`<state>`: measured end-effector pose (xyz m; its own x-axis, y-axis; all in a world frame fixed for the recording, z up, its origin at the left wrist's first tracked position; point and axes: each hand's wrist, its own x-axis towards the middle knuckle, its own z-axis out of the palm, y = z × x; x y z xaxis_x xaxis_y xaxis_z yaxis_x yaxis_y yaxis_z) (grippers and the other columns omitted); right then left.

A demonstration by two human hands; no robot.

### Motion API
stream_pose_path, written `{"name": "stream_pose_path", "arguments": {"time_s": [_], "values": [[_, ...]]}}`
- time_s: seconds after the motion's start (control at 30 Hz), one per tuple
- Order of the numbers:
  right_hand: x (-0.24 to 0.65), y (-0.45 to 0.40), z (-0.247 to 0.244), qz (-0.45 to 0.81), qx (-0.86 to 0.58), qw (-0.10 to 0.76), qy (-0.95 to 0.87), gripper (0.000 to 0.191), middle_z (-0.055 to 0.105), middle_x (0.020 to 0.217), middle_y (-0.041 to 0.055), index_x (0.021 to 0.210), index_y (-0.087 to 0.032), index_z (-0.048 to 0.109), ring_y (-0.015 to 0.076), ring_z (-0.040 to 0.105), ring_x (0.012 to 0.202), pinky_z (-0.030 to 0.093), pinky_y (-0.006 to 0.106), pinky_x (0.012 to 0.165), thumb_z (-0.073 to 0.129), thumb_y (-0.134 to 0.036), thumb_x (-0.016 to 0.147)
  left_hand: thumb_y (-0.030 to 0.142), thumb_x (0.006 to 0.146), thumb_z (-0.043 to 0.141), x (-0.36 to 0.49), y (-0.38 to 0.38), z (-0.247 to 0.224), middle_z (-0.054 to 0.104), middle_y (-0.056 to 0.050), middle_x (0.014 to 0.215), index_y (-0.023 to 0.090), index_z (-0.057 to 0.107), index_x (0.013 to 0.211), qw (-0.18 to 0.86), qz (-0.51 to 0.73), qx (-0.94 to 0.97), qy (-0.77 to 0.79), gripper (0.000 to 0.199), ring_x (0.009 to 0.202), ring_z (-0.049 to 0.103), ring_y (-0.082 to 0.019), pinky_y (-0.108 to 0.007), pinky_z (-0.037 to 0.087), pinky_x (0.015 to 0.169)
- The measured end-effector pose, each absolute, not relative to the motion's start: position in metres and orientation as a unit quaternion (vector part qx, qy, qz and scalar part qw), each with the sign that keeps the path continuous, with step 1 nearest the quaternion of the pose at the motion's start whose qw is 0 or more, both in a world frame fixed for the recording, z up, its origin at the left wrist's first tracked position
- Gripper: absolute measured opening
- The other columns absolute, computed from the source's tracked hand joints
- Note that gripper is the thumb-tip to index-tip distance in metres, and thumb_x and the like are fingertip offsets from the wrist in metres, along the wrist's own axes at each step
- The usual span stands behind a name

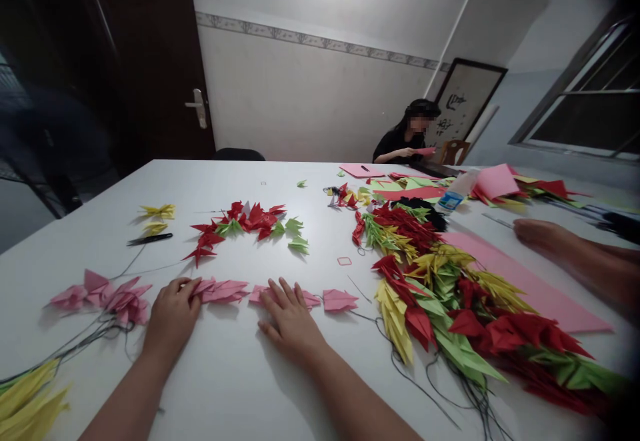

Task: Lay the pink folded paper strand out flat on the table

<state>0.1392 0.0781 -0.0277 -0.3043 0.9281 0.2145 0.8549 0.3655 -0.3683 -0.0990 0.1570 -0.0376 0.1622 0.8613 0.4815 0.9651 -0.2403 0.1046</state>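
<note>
A row of pink folded paper cranes (223,290) lies across the white table on a dark string. My left hand (173,311) is closed over the row's left part, its fingers curled round one pink crane's end. My right hand (290,321) rests with fingers spread on the middle of the row. Just right of it lies a single pink crane (340,300), with the dark string (365,317) running out from it. Left of my left hand sits a bunch of pink cranes (127,301). Beyond the row are red cranes (257,218) and loose green cranes (299,245).
Small black-handled scissors (150,239) lie near yellow cranes (159,211). A big pile of strung cranes (430,281) covers the right side, near pink paper (530,288) and a bottle (453,196). A co-worker's hand (540,238) holds a thin tool; another person (407,134) sits behind.
</note>
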Motion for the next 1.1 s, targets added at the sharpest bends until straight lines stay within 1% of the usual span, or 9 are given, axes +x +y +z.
{"name": "stream_pose_path", "arguments": {"time_s": [0.2, 0.3, 0.47, 0.53, 0.63, 0.77, 0.9, 1.0, 1.1], "values": [[0.148, 0.075, -0.025, -0.072, -0.544, 0.323, -0.771, 0.045, 0.036, 0.138, 0.0059, 0.129, -0.019, 0.039, 0.0209, 0.015, 0.133, 0.01, 0.047, 0.108, 0.04, -0.024, 0.084, 0.033, 0.078, 0.041, -0.096, 0.154, -0.034, 0.054, -0.013, 0.103, 0.012, 0.058, 0.107, 0.151, -0.278, -0.749, -0.582, 0.04, 0.096, 0.049, -0.026, -0.039, 0.039, 0.087], [0.154, 0.072, -0.026, -0.097, -0.581, 0.335, -0.735, 0.043, 0.037, 0.137, 0.0057, 0.127, -0.019, 0.043, 0.0218, 0.016, 0.132, 0.012, 0.047, 0.107, 0.04, -0.025, 0.085, 0.041, 0.078, 0.044, -0.091, 0.151, -0.03, 0.052, -0.013, 0.11, 0.013, 0.053, 0.112, 0.15, -0.313, -0.776, -0.526, 0.045, 0.105, 0.046, -0.027, -0.041, 0.034, 0.094], [0.155, 0.074, -0.026, -0.037, -0.716, 0.266, -0.644, 0.047, 0.032, 0.14, 0.0029, 0.129, -0.027, 0.04, 0.028, 0.014, 0.132, 0.008, 0.055, 0.104, 0.04, -0.042, 0.084, 0.052, 0.075, 0.049, -0.083, 0.147, -0.032, 0.05, -0.01, 0.121, 0.019, 0.047, 0.12, 0.117, -0.276, -0.842, -0.449, 0.056, 0.116, 0.04, -0.027, -0.042, 0.029, 0.099], [0.153, 0.074, -0.025, 0.003, -0.748, 0.225, -0.625, 0.05, 0.029, 0.141, 0.0017, 0.13, -0.03, 0.038, 0.0294, 0.012, 0.132, 0.005, 0.057, 0.102, 0.039, -0.047, 0.083, 0.05, 0.077, 0.047, -0.082, 0.148, -0.036, 0.053, -0.007, 0.12, 0.022, 0.047, 0.121, 0.103, -0.244, -0.86, -0.436, 0.052, 0.117, 0.04, -0.026, -0.043, 0.029, 0.099], [0.151, 0.073, -0.023, 0.077, -0.746, 0.17, -0.639, 0.051, 0.027, 0.142, 0.0023, 0.131, -0.03, 0.036, 0.0294, 0.012, 0.132, 0.004, 0.056, 0.103, 0.038, -0.049, 0.083, 0.044, 0.082, 0.042, -0.082, 0.15, -0.041, 0.058, -0.006, 0.115, 0.025, 0.053, 0.116, 0.094, -0.223, -0.866, -0.437, 0.041, 0.114, 0.044, -0.025, -0.044, 0.031, 0.097], [0.152, 0.07, -0.022, 0.12, -0.723, 0.153, -0.663, 0.053, 0.027, 0.142, 0.0055, 0.133, -0.027, 0.035, 0.0283, 0.014, 0.132, 0.006, 0.052, 0.104, 0.037, -0.047, 0.084, 0.042, 0.083, 0.04, -0.081, 0.149, -0.04, 0.059, -0.008, 0.112, 0.024, 0.058, 0.11, 0.082, -0.22, -0.864, -0.445, 0.037, 0.107, 0.049, -0.024, -0.044, 0.036, 0.092], [0.153, 0.07, -0.025, 0.053, -0.718, 0.21, -0.662, 0.051, 0.03, 0.141, 0.0046, 0.131, -0.025, 0.039, 0.0261, 0.014, 0.133, 0.006, 0.051, 0.105, 0.04, -0.044, 0.084, 0.044, 0.083, 0.04, -0.081, 0.148, -0.038, 0.059, -0.009, 0.11, 0.023, 0.058, 0.112, 0.07, -0.227, -0.858, -0.455, 0.04, 0.105, 0.051, -0.024, -0.041, 0.039, 0.09], [0.153, 0.071, -0.027, -0.018, -0.699, 0.267, -0.663, 0.046, 0.035, 0.138, 0.0044, 0.127, -0.024, 0.044, 0.025, 0.016, 0.132, 0.007, 0.051, 0.106, 0.04, -0.041, 0.085, 0.045, 0.082, 0.042, -0.083, 0.149, -0.041, 0.057, -0.01, 0.114, 0.02, 0.051, 0.119, 0.064, -0.237, -0.856, -0.455, 0.046, 0.106, 0.05, -0.025, -0.041, 0.039, 0.091], [0.153, 0.071, -0.03, -0.045, -0.679, 0.301, -0.668, 0.042, 0.039, 0.136, 0.0057, 0.121, -0.022, 0.05, 0.0253, 0.019, 0.131, 0.011, 0.051, 0.106, 0.042, -0.04, 0.084, 0.045, 0.081, 0.043, -0.085, 0.15, -0.043, 0.056, -0.01, 0.118, 0.017, 0.045, 0.124, 0.058, -0.249, -0.853, -0.454, 0.051, 0.109, 0.049, -0.025, -0.042, 0.038, 0.093]]}}
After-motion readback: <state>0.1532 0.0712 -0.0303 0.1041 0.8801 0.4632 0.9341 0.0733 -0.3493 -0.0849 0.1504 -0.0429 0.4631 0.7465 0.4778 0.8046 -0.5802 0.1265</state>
